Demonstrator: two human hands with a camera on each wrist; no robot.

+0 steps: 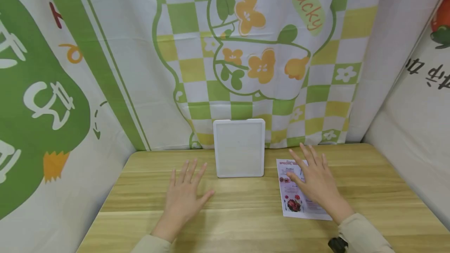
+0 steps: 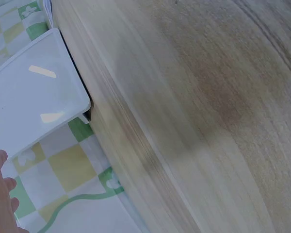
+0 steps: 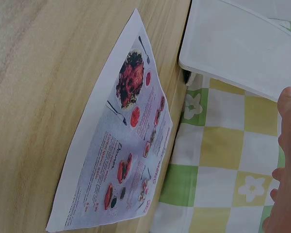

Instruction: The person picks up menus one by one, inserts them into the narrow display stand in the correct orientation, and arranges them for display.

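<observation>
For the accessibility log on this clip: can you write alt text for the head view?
Two hands with straight fingers sit over a wooden table: the left hand over bare wood, the right hand over a printed flyer. Between them, a white square tray leans against a green and yellow checked cloth backdrop.

A wooden table (image 1: 246,210) bears a white tray (image 1: 239,147) and a printed leaflet (image 1: 293,202).
</observation>
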